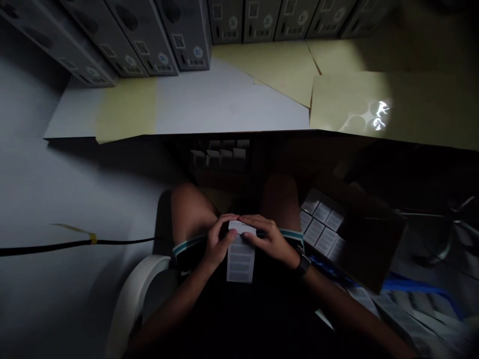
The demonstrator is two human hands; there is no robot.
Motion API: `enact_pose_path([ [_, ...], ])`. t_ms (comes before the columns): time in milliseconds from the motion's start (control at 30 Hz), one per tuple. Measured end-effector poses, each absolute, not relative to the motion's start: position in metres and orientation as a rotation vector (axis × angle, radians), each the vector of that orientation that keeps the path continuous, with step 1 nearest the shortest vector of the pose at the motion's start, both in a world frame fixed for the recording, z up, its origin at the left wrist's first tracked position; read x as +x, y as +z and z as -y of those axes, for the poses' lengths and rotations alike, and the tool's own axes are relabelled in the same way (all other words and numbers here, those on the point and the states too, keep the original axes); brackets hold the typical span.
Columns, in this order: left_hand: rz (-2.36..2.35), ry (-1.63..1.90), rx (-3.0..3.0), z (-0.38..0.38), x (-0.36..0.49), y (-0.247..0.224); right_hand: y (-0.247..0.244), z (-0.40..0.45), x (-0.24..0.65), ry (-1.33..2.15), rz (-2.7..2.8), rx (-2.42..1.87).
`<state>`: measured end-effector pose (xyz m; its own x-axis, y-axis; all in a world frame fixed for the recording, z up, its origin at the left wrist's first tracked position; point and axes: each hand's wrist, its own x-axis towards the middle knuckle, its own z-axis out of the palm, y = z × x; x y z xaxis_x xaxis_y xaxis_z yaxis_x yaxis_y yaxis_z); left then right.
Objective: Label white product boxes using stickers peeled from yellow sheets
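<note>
A small pale box (pixel 240 262) with printed lines of text is held over my lap. Its white end (pixel 241 228) faces up between my two hands. My left hand (pixel 220 239) is closed on the left side of this end, thumb on the near edge and fingers along the far edge. On the right side, my right hand (pixel 268 237) grips the same end in a like way, its thumb pressed near the fold. Whether the end flap is fully tucked in, I cannot tell.
Ahead is a shelf (pixel 224 107) with several tall grey boxes (pixel 190 40). Under it stand several small white boxes (pixel 224 157). An open carton (pixel 374 249) with several small printed boxes (pixel 322 227) is at my right. A chair armrest (pixel 130 294) and black cable (pixel 123 242) are left.
</note>
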<state>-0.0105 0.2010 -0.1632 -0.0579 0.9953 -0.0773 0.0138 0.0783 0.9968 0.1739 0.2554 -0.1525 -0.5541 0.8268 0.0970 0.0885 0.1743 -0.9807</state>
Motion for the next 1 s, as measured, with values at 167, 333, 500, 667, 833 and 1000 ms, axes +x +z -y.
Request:
enact_pose_path([
  [167,-1.308,1.208,1.232,-0.206,-0.014,-0.159,-0.148,-0.251,0.173,1.465,1.799,-0.868],
  [333,-1.308,1.213,1.174,-0.198,-0.011,-0.16,-0.144,-0.253,0.174,1.564,1.769,-0.854],
  [500,-1.356,1.193,1.173,-0.193,-0.01,-0.158,-0.141,-0.258,0.176,1.684,1.752,-0.798],
  [667,-1.344,1.196,1.217,-0.195,-0.012,-0.159,-0.14,-0.259,0.178,1.686,1.78,-0.818],
  [833,-1.318,1.138,1.336,-0.198,-0.015,-0.16,-0.14,-0.259,0.182,1.565,1.936,-0.834],
  [1000,-1.309,1.024,1.351,-0.195,-0.019,-0.157,-0.136,-0.257,0.19,1.592,2.122,-0.774],
])
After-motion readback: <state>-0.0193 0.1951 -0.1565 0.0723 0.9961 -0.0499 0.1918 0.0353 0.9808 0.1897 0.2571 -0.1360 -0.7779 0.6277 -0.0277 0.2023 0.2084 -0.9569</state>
